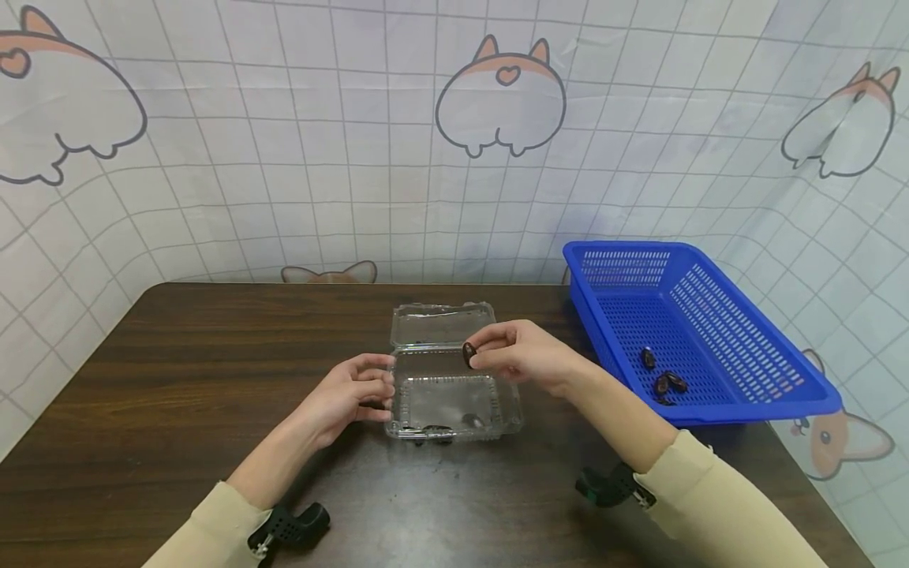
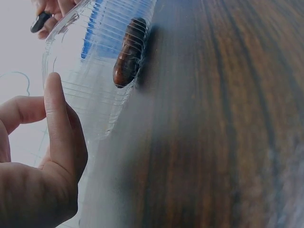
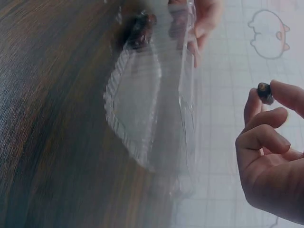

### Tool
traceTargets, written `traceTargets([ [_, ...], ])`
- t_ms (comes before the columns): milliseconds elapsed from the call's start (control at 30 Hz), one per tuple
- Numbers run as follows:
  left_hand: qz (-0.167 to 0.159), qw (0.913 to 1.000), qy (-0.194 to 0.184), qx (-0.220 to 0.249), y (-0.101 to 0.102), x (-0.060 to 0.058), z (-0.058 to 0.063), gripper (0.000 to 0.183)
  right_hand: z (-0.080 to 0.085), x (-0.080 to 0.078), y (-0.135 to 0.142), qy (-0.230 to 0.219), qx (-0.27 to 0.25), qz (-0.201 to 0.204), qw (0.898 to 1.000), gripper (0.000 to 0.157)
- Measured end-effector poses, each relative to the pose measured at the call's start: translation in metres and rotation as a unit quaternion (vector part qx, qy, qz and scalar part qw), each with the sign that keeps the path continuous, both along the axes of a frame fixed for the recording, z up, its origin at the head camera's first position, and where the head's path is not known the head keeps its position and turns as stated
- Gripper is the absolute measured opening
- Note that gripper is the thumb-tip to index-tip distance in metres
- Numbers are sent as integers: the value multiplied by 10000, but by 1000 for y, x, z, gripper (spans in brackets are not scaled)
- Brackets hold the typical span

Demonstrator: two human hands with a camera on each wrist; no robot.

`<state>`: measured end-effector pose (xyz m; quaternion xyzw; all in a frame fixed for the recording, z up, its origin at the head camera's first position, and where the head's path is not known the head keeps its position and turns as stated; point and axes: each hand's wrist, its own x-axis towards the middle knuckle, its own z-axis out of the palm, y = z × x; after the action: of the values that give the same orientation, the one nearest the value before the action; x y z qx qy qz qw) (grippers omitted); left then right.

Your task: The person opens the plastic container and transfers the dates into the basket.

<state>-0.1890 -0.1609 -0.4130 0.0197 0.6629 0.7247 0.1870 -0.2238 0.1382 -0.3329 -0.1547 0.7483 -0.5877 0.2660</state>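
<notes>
A clear plastic clamshell box (image 1: 507,414) stands on the table with its lid (image 1: 443,325) folded back. My left hand (image 1: 348,392) rests its extended fingertips against the box's left wall. Above the box's right side, my right hand (image 1: 529,355) pinches a dark brown date (image 1: 469,355) between thumb and fingertips. In the right wrist view that date (image 3: 265,92) shows one end, its other part hidden by the fingers. Inside the box, dark dates (image 2: 129,53) lie along the near left edge, seen through the ribbed wall.
At the right stands a blue perforated basket (image 1: 604,331), with several dates (image 1: 671,383) near its front end. The dark wood table (image 1: 213,355) meets a white gridded cloth (image 1: 284,173) with cartoon dogs behind it. A black wrist mount (image 1: 291,525) sits under each forearm.
</notes>
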Motion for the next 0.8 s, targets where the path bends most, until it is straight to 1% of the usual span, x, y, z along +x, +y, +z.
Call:
traceTargets([
  [133,0,10000,9,-32,0,0,0,57,3,0,11,-48,-202,-155,9997,28],
  [267,12,10000,0,-58,1,-1,0,57,5,1,23,12,-265,-258,9993,30],
  [433,36,10000,-34,-61,1,-1,0,56,9,1,35,23,-375,-325,9988,27],
  [533,3,10000,-24,-79,1,-1,0,56,13,1,41,64,-342,-427,9985,26],
  [700,5,10000,-23,-83,0,0,-1,56,19,4,52,181,-122,-612,9979,31],
  [800,-2,10000,-9,-61,0,0,0,56,22,5,59,206,-88,-705,9973,31],
])
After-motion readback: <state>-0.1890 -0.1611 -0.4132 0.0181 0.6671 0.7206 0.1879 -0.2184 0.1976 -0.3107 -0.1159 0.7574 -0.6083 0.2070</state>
